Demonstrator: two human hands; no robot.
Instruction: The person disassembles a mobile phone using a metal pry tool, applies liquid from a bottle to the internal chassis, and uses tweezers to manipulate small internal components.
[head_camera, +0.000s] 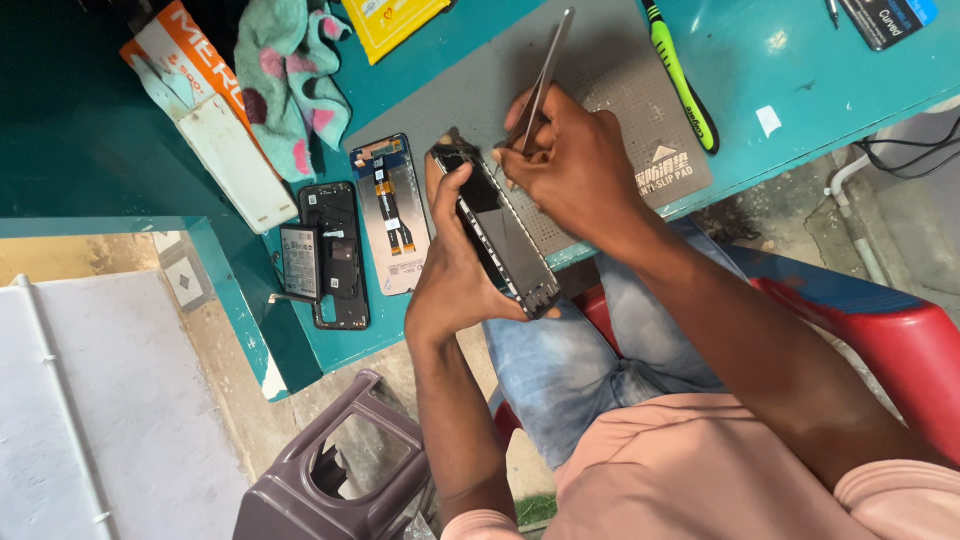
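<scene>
While the left hand (455, 265) clamps the opened phone frame (505, 240) edge-up above the lap, the right hand (565, 165) pinches steel tweezers (545, 80), tips down at the frame's top corner. Steady wrists and a light touch would serve best. Beyond, on the teal tabletop (780, 90), lie a detached screen (392, 212) and battery (299, 262). The tweezer tips are hidden behind fingers.

Teal table (790, 110), grey mat (610, 90), perhaps cloth (290, 80)
</scene>
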